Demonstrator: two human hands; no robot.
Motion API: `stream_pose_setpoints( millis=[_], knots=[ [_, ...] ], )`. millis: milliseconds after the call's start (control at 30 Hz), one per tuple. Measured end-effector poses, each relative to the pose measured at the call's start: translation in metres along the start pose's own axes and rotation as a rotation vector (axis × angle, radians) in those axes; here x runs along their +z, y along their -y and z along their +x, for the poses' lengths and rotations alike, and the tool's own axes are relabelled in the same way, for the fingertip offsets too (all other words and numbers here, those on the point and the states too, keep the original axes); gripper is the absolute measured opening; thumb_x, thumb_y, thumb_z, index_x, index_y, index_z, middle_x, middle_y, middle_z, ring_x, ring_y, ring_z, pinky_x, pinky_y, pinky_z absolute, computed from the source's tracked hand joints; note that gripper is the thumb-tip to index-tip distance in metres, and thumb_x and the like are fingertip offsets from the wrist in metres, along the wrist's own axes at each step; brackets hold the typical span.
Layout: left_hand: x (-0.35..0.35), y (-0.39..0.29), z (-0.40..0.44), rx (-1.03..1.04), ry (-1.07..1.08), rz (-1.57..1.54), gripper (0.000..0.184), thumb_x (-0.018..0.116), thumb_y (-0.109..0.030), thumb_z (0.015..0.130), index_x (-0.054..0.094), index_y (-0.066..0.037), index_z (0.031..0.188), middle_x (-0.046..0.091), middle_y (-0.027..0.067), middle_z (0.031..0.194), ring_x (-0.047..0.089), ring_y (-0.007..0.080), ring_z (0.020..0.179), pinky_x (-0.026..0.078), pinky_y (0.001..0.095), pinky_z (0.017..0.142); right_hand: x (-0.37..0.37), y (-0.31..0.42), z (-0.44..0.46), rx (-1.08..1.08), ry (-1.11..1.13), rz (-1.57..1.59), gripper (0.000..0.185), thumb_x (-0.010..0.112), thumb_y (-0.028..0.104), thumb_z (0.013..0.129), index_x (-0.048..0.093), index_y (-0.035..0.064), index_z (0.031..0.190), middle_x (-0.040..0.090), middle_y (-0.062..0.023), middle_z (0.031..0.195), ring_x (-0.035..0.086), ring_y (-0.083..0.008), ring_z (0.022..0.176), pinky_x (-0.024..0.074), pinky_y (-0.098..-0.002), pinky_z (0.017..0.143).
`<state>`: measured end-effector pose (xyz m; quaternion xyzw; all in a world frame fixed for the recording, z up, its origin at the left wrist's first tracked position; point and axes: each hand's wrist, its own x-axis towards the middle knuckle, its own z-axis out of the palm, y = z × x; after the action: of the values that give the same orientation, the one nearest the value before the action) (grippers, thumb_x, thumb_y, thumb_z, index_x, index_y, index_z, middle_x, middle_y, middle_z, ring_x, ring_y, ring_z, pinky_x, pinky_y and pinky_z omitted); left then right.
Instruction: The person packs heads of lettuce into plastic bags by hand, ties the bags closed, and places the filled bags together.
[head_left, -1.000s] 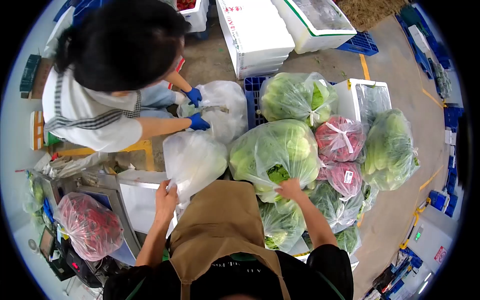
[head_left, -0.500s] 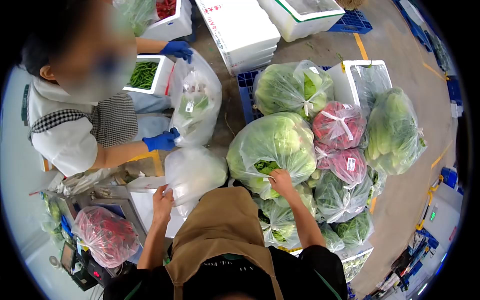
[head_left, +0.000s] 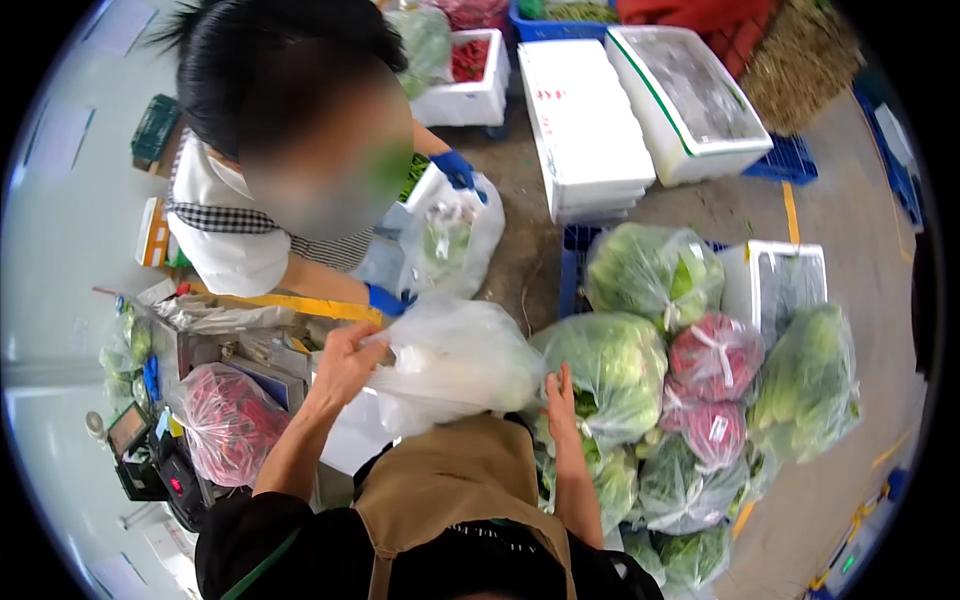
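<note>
My left hand [head_left: 348, 368] is closed on the gathered edge of a whitish plastic bag [head_left: 460, 365] with pale contents, in front of my apron. My right hand [head_left: 562, 400] is between that bag and a large clear bag of green leafy vegetables [head_left: 612, 370]; its fingers are apart and hold nothing that I can see. Left of centre, a co-worker in blue gloves [head_left: 385, 300] handles another clear bag [head_left: 455, 240] with something pale green inside.
Bags of red produce [head_left: 715, 355], more bagged greens [head_left: 805, 385] and an upright foam box [head_left: 785, 285] stand at the right. Stacked white foam boxes [head_left: 585, 130] are ahead. Another red bag [head_left: 230, 425] lies by the equipment at the left.
My left hand has raised the whitish bag and moved it right. My right hand has let go of the large greens bag and opened. The co-worker leans closer, holding the other bag.
</note>
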<state>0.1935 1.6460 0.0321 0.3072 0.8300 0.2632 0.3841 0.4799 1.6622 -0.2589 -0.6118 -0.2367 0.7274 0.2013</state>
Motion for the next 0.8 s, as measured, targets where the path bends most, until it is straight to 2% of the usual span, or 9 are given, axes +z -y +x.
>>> stream_pose_setpoints(
  millis=[33,133,167,267,300,400,600,700,800],
  knots=[
    [-0.002,-0.008,0.0,0.048,0.033,-0.033,0.02,0.058,-0.014,0.085,0.064,0.004,0.092,0.057,0.0027,0.066,0.048,0.0082,0.06,0.039,0.0262,0.054,0.01,0.006,0.017,0.145,0.053,0.049,0.079,0.053,0.052,0.089,0.017,0.0126,0.148,0.026,-0.0129,0.148,0.035,-0.0276,0.131,0.0371,-0.0426,0.099],
    [-0.009,-0.028,0.004,0.131,0.097,-0.072,0.017,0.059,-0.012,0.086,0.063,0.003,0.091,0.057,0.0017,0.068,0.048,0.0071,0.063,0.04,0.0238,0.057,0.03,-0.018,0.082,0.017,0.118,0.198,0.075,0.048,0.055,0.09,0.024,0.0109,0.145,0.033,-0.0096,0.145,0.038,-0.026,0.129,0.0382,-0.042,0.1],
    [-0.012,-0.029,0.011,0.153,0.106,-0.051,0.016,0.059,-0.012,0.086,0.063,0.003,0.091,0.056,0.0014,0.068,0.048,0.0071,0.063,0.04,0.0235,0.057,0.024,-0.012,0.091,0.169,0.344,0.602,0.067,0.054,0.044,0.09,0.03,0.0118,0.143,0.041,-0.0086,0.14,0.045,-0.0263,0.123,0.0406,-0.0415,0.098],
    [-0.023,-0.03,0.041,0.158,0.057,-0.187,0.016,0.057,-0.014,0.089,0.063,0.002,0.09,0.051,-0.0014,0.064,0.042,0.0055,0.058,0.033,0.0221,0.053,0.061,0.021,0.097,0.015,0.182,0.347,0.063,0.063,0.03,0.087,0.035,0.01,0.14,0.047,-0.0083,0.135,0.049,-0.0262,0.118,0.0433,-0.0405,0.096],
    [-0.033,-0.032,0.05,0.122,0.068,-0.288,0.017,0.057,-0.014,0.089,0.063,0.001,0.09,0.049,-0.0019,0.064,0.04,0.0051,0.058,0.032,0.0218,0.051,0.08,0.033,0.099,0.037,0.095,0.415,0.067,0.068,0.016,0.082,0.036,0.009,0.14,0.048,-0.0109,0.133,0.05,-0.0257,0.116,0.0446,-0.0397,0.094],
    [-0.04,-0.013,0.082,0.096,0.054,-0.353,0.017,0.056,-0.016,0.09,0.062,-0.001,0.092,0.046,-0.0044,0.062,0.037,0.0035,0.055,0.028,0.0201,0.049,0.13,0.06,0.118,-0.05,0.005,0.417,0.074,0.072,0.015,0.077,0.035,0.0064,0.14,0.043,-0.0171,0.136,0.048,-0.0276,0.118,0.0432,-0.0377,0.094],
    [-0.023,0.094,0.117,-0.146,-0.035,-0.325,0.016,0.056,-0.017,0.09,0.061,-0.002,0.097,0.05,-0.0047,0.066,0.042,0.0034,0.057,0.031,0.0194,0.05,0.212,0.069,0.231,-0.365,-0.105,-0.077,0.073,0.07,0.021,0.072,0.041,-0.0007,0.135,0.046,-0.0193,0.132,0.049,-0.028,0.116,0.0396,-0.0356,0.095],
    [-0.024,0.111,0.12,-0.224,-0.08,-0.416,0.015,0.055,-0.015,0.091,0.059,-0.003,0.097,0.05,-0.0038,0.068,0.041,0.0038,0.057,0.033,0.0197,0.05,0.234,0.071,0.263,-0.27,0.107,-0.059,0.071,0.068,0.024,0.072,0.044,-0.0017,0.133,0.05,-0.0209,0.128,0.051,-0.0288,0.115,0.0397,-0.0348,0.096],
    [-0.029,0.119,0.131,-0.26,-0.067,-0.461,0.013,0.054,-0.014,0.091,0.058,-0.002,0.096,0.049,-0.0023,0.069,0.042,0.0048,0.057,0.036,0.0209,0.052,0.268,0.047,0.283,-0.21,0.329,-0.128,0.069,0.067,0.022,0.075,0.043,0.0027,0.136,0.048,-0.0198,0.133,0.05,-0.0272,0.117,0.0406,-0.0328,0.094]
  ],
)
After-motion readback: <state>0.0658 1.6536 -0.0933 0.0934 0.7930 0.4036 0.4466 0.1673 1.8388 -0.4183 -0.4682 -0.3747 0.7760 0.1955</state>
